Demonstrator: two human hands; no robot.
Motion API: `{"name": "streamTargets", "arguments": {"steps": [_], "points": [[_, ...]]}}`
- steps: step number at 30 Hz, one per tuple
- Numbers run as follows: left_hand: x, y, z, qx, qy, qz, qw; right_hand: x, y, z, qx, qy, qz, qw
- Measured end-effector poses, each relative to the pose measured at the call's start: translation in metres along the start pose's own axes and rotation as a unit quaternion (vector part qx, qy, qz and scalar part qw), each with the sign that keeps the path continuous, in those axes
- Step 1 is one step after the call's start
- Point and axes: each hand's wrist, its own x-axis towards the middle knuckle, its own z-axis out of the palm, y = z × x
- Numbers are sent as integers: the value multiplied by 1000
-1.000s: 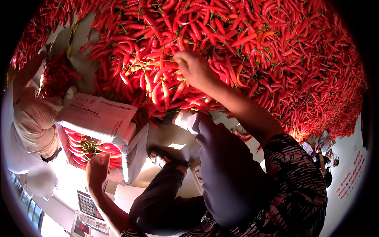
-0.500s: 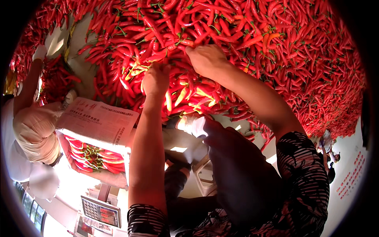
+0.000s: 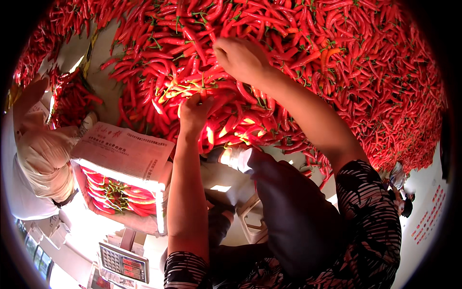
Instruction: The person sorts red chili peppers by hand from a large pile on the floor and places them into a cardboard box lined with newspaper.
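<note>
Red chili peppers [image 3: 269, 24] lie in a big heap before me, with a few orange and sunlit ones among them. My left hand [image 3: 194, 113] is closed at the heap's near edge, right beside brightly lit chilies [image 3: 183, 90]. A thin green stem shows just above its fingers, but what they hold is hidden. Farther out and to the right, my right hand [image 3: 239, 58] is over the heap with its fingers curled in. Its fingertips face down and away, so anything in them cannot be seen.
On the left stands a box holding neatly laid chilies [image 3: 103, 195], with newspaper [image 3: 125, 149] draped over its edge. A person in pale trousers [image 3: 45, 161] is beside it. Below are a digital scale [image 3: 124, 262] and a plastic stool [image 3: 252, 219]. Another person [image 3: 402, 202] is far right.
My left hand has drawn back slightly toward me. My right hand has moved up and left, away from my left hand. The other person's arm at far left has lowered.
</note>
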Motion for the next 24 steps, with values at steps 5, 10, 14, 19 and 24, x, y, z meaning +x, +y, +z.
{"name": "streamTargets", "arguments": {"steps": [5,10,14,19,24], "points": [[-13,8,2,-182,19,-46,982,69,-11,62,-73,74,49,993],[-11,22,-22,-226,43,10,973,51,6,71,126,80,-1,989],[16,40,-55,-198,114,87,970,12,-5,59,94,18,0,995],[69,65,-53,255,106,395,876,-19,16,48,279,-100,138,945],[66,72,-29,412,80,416,807,-30,5,26,413,-148,218,872]]}}
